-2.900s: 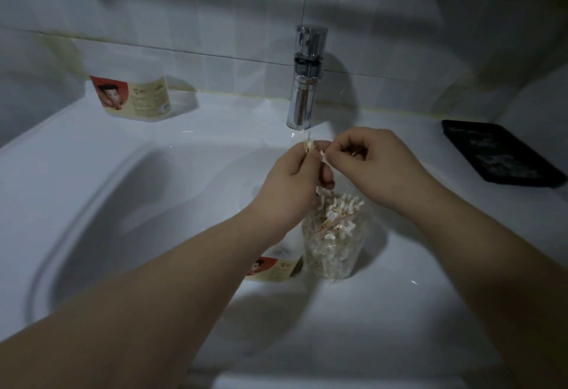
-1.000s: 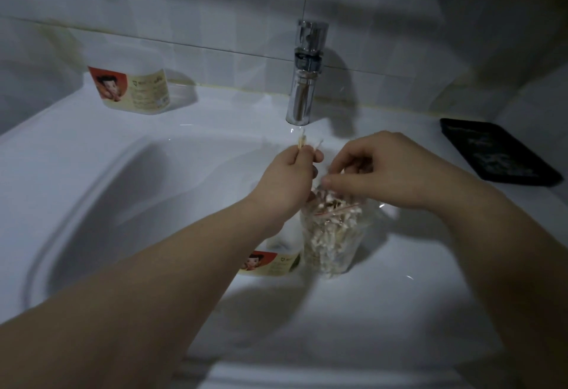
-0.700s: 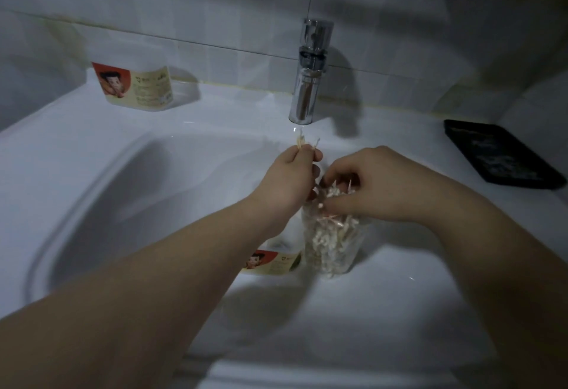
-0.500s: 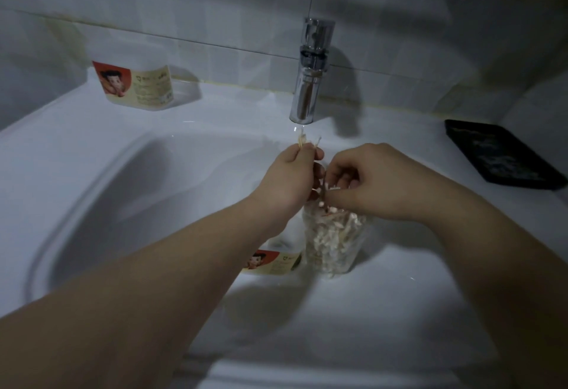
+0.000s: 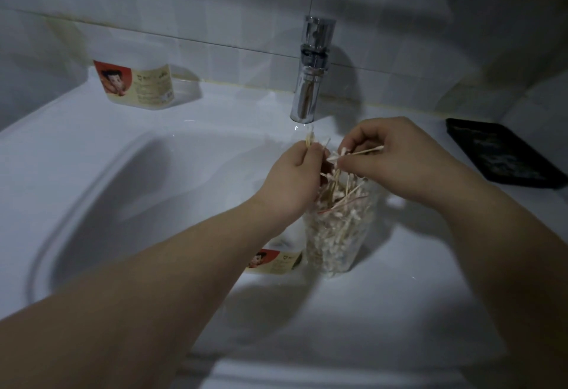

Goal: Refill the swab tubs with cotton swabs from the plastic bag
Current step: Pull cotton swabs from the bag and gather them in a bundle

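The right grip (image 5: 399,158), in the mouth of the plastic bag (image 5: 338,244) a moment ago, has lifted out pinching a few cotton swabs (image 5: 365,151). The left grip (image 5: 292,179) clutches its bundle above the bag. The near swab tub (image 5: 276,261), just left of the bag, likely gets them next.

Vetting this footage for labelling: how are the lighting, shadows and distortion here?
Head view: dim, bluish light; soft arm shadows lie across the sink; glints on the chrome tap; wide-angle bending curves the tile lines; cotton swabs pinched in the left hand and right hand are distinguishable.
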A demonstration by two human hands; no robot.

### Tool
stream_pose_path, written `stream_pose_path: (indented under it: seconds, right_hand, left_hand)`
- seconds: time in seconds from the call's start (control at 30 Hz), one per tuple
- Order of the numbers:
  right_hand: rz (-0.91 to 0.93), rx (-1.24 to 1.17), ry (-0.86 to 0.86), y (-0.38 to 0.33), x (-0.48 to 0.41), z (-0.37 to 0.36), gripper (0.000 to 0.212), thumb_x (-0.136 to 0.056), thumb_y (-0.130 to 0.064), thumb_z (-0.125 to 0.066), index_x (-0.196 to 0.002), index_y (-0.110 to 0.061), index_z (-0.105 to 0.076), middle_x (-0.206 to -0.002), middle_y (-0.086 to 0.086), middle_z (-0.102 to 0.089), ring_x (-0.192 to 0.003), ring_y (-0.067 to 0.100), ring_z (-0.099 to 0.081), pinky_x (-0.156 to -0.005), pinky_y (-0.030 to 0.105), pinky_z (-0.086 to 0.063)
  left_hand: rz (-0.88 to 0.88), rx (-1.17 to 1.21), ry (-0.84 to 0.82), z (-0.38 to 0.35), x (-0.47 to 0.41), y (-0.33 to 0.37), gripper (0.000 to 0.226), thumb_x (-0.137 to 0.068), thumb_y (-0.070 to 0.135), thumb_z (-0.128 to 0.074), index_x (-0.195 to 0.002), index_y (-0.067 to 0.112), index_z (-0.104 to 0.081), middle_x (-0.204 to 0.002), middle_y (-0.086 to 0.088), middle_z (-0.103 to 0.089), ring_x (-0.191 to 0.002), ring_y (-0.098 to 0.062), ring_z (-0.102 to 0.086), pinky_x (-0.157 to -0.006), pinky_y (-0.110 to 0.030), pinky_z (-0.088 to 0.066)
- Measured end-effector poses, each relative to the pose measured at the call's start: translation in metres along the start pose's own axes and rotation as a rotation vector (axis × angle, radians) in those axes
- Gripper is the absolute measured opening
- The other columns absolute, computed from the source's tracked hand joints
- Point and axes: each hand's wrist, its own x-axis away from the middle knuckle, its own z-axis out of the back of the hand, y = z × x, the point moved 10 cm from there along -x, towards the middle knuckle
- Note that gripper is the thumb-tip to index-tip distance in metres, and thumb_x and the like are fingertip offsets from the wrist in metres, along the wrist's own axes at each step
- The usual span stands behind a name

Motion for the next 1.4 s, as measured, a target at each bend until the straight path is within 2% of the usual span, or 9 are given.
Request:
stream_pose_path:
  seconds: [0.1,0.27,0.43,0.6,0.73,0.97,1.13,1.27,1.4]
  right_hand:
    - [0.000,-0.044,0.004,0.000,0.000,0.000,0.011,-0.078,-0.018,-0.083,-0.077,-0.022,-0.073,-0.072,-0.001,-0.073,-0.073,0.021,-0.072,-0.072,0.037,-0.056]
    - [0.000,-0.095,-0.001,0.000,0.000,-0.001,0.010,-0.082,-0.015,-0.082,-0.080,-0.020,-0.073,-0.064,-0.005,-0.071,-0.050,0.001,-0.061,-0.051,0.014,-0.042]
    - [-0.033,-0.081,-0.010,0.006,-0.001,-0.004,0.012,-0.081,-0.011,-0.081,-0.082,-0.021,-0.074,-0.066,0.003,-0.074,-0.057,0.009,-0.069,-0.053,0.026,-0.048]
    - [-0.047,-0.141,-0.004,0.008,0.000,-0.001,0.014,-0.080,-0.009,-0.083,-0.086,-0.017,-0.074,-0.069,0.008,-0.075,-0.061,0.018,-0.070,-0.053,0.027,-0.051]
    - [-0.032,-0.141,-0.015,0.005,0.000,-0.002,0.014,-0.081,-0.004,-0.081,-0.086,-0.015,-0.073,-0.069,0.009,-0.075,-0.059,0.016,-0.070,-0.054,0.028,-0.052]
    - [-0.076,-0.144,-0.015,0.012,-0.001,0.004,0.017,-0.083,-0.001,-0.077,-0.093,-0.014,-0.071,-0.067,0.011,-0.074,-0.050,0.015,-0.061,-0.057,0.033,-0.051]
    - [-0.074,-0.133,-0.013,0.011,0.001,0.007,0.017,-0.082,-0.003,-0.077,-0.091,-0.016,-0.073,-0.067,0.011,-0.073,-0.052,0.016,-0.060,-0.057,0.032,-0.050]
    - [-0.085,-0.107,0.006,0.012,0.001,0.009,0.013,-0.082,-0.005,-0.078,-0.086,-0.015,-0.072,-0.065,0.010,-0.073,-0.053,0.018,-0.061,-0.058,0.033,-0.051]
    - [-0.095,-0.113,-0.016,0.010,0.003,0.007,0.012,-0.081,-0.003,-0.080,-0.085,-0.008,-0.071,-0.063,0.008,-0.072,-0.051,0.015,-0.062,-0.054,0.030,-0.052]
  left_hand:
    - [-0.049,-0.085,-0.005,-0.001,0.002,0.004,0.038,-0.108,0.036,-0.038,-0.104,0.008,-0.063,-0.097,-0.014,-0.070,-0.088,-0.028,-0.065,-0.083,-0.045,-0.053]
    - [-0.099,-0.149,-0.043,-0.004,0.006,0.012,0.037,-0.109,0.033,-0.038,-0.108,0.004,-0.061,-0.093,-0.013,-0.065,-0.082,-0.022,-0.059,-0.078,-0.036,-0.047]
    - [-0.116,-0.225,-0.127,-0.013,0.010,0.014,0.037,-0.109,0.032,-0.038,-0.110,0.010,-0.067,-0.101,-0.011,-0.070,-0.091,-0.021,-0.063,-0.083,-0.035,-0.048]
    - [-0.091,-0.180,-0.183,-0.017,0.010,0.011,0.025,-0.105,0.029,-0.048,-0.106,0.014,-0.068,-0.085,-0.007,-0.067,-0.073,-0.015,-0.059,-0.068,-0.033,-0.048]
    - [-0.139,-0.253,-0.175,-0.018,0.009,0.011,0.017,-0.102,0.022,-0.054,-0.108,0.011,-0.066,-0.095,-0.016,-0.072,-0.079,-0.019,-0.063,-0.079,-0.043,-0.054]
    - [-0.053,-0.170,-0.140,-0.013,0.009,0.004,0.028,-0.102,0.031,-0.054,-0.099,0.007,-0.069,-0.094,-0.020,-0.072,-0.090,-0.036,-0.070,-0.087,-0.056,-0.056]
    - [0.032,-0.039,-0.119,-0.013,0.011,0.001,0.025,-0.106,0.033,-0.048,-0.107,0.018,-0.067,-0.095,0.003,-0.073,-0.095,-0.027,-0.071,-0.093,-0.051,-0.057]
    - [0.029,0.030,-0.114,-0.013,0.012,0.004,0.026,-0.108,0.029,-0.044,-0.114,0.012,-0.063,-0.093,0.007,-0.072,-0.080,-0.021,-0.062,-0.076,-0.042,-0.058]
    - [0.041,0.046,-0.081,-0.010,0.010,0.002,0.023,-0.109,0.031,-0.041,-0.108,0.018,-0.060,-0.097,0.008,-0.073,-0.061,-0.002,-0.056,-0.052,-0.016,-0.045]
